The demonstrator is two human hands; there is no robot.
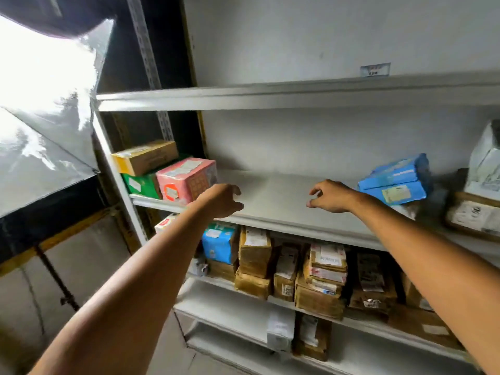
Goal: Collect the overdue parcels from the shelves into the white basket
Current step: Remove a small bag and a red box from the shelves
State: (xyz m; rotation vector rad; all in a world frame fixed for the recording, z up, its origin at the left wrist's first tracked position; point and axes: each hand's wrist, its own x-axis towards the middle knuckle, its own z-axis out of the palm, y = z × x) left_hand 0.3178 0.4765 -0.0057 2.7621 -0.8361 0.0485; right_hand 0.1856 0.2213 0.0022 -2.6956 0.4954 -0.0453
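- Parcels sit on a grey metal shelving unit; the white basket is out of sight.
- On the middle shelf, a pink box stands at the left beside a green box, with a brown carton on top of the green one.
- A blue parcel lies at the right, near white-wrapped packages.
- The left hand hovers just right of the pink box, fingers loosely curled, holding nothing.
- The right hand hovers just left of the blue parcel, also empty, fingers half bent.
- Brown cartons crowd the shelf below.
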